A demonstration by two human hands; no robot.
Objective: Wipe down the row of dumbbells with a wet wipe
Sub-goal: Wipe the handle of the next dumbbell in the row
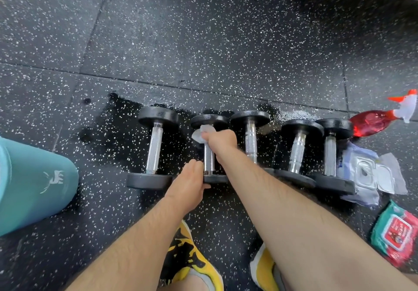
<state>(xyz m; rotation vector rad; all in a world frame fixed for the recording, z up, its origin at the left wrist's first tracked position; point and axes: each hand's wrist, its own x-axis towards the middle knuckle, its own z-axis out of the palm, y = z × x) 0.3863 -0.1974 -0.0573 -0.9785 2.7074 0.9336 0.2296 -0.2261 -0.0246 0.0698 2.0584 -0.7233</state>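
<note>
Dumbbells with black round heads and knurled chrome handles (250, 141), five in all, lie side by side in a row on the black rubber floor flecked with white (203, 42), their handles pointing away from the person. Nearest the camera are two yellow-and-black shoes (192, 259), with bare forearms reaching forward above them. At the near right lies a red-and-green soft packet of wipes (393, 234); at the left edge is a large teal bottle with a white deer emblem (29, 184). The left hand (190, 182) grips the near head of the second dumbbell from the left (209, 161), fingers curled round its rim. Farther on, the right hand (220, 140) is closed in a fist round the upper part of that handle, clutching a crumpled white wet wipe (200, 133) against the metal just below the far head. A white-and-blue soft wipes pack (366, 175) lies against the right side of the rightmost dumbbell. Beyond it, a red plastic spray bottle with a white-and-orange trigger (371, 124) lies on its side. The floor under the row looks darker and glossy.
</note>
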